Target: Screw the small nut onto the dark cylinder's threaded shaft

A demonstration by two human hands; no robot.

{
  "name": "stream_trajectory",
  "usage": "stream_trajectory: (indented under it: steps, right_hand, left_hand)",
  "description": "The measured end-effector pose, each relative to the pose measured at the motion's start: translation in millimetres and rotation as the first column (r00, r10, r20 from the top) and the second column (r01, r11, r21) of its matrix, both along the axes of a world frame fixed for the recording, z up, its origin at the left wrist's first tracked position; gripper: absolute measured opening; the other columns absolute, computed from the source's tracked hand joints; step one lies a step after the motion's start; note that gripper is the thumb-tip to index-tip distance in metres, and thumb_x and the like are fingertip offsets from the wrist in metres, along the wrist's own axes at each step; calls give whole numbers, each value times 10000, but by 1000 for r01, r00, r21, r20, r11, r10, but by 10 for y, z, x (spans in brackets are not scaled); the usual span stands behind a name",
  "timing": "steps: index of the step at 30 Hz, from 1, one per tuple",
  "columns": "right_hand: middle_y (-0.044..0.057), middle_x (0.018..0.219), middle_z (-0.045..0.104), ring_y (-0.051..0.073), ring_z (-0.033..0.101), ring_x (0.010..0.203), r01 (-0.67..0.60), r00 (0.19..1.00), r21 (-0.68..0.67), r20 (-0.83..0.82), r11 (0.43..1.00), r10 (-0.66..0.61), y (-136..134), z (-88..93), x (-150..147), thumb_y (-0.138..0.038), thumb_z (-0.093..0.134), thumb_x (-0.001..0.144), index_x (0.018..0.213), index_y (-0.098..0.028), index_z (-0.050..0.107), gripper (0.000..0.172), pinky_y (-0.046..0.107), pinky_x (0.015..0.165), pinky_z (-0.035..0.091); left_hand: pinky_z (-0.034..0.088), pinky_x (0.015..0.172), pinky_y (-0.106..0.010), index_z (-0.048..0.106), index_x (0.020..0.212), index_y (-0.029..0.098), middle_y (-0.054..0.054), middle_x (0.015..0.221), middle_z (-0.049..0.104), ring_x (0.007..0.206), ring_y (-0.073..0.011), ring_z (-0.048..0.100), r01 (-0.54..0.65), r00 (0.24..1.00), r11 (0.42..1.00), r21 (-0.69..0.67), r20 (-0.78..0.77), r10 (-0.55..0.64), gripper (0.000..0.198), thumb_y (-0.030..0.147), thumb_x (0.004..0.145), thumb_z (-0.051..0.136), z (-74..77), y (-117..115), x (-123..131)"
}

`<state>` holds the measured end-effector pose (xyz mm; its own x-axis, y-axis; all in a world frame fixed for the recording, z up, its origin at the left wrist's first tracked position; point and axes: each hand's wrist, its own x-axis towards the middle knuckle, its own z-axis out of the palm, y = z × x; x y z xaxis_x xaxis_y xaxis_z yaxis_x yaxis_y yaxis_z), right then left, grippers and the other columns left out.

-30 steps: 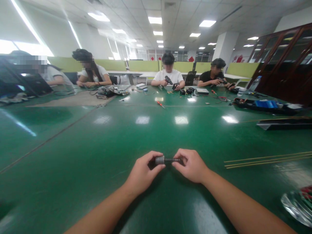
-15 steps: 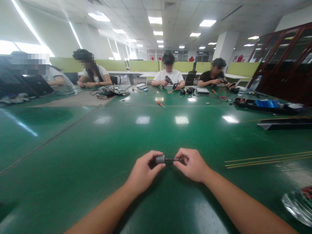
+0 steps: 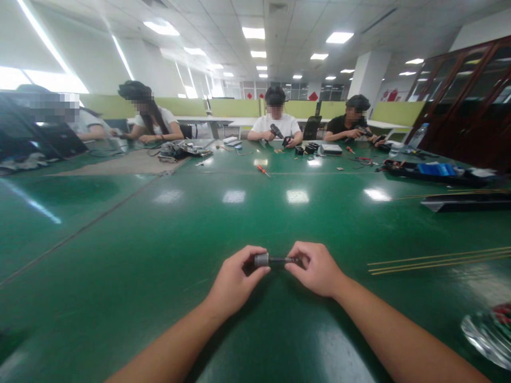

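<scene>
A short grey cylinder with a thin dark rod (image 3: 277, 260) is held level between my hands, just above the green table (image 3: 191, 223). My left hand (image 3: 236, 276) has its thumb and fingers closed around the grey cylinder end (image 3: 262, 259). With thumb and forefinger, my right hand (image 3: 315, 268) pinches the rod near its far end. That tip is partly hidden by the right fingers. What kind of part this is, I cannot tell.
Thin brass-coloured rods (image 3: 435, 262) lie to the right. A glass dish (image 3: 485, 335) stands at the lower right, a black channel (image 3: 467, 202) farther back. An orange screwdriver (image 3: 262, 170) lies mid-table. Across the table, several people work, one holding a power driver (image 3: 276, 130).
My hands keep their grips and have hardly moved; the cylinder sits a touch farther left. At the far left, a co-worker's head and arms have shifted slightly.
</scene>
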<state>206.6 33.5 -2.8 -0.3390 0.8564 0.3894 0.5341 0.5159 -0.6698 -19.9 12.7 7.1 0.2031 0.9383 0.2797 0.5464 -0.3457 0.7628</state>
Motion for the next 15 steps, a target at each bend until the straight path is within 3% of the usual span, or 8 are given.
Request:
stream_trajectory:
  steps: [15]
  right_hand:
    - [-76,488,444,102,398,462,5,1000,-16,2,1000,-5,15,-3,13,-218,701,744,737,-183,638,73,229,527,311]
  left_hand:
    - [516,875,-353,672,1049,227,-29,1013,725,935,-213,666,-9,1000,1000,3,3,9,244,243,807,694,10,-5,-9]
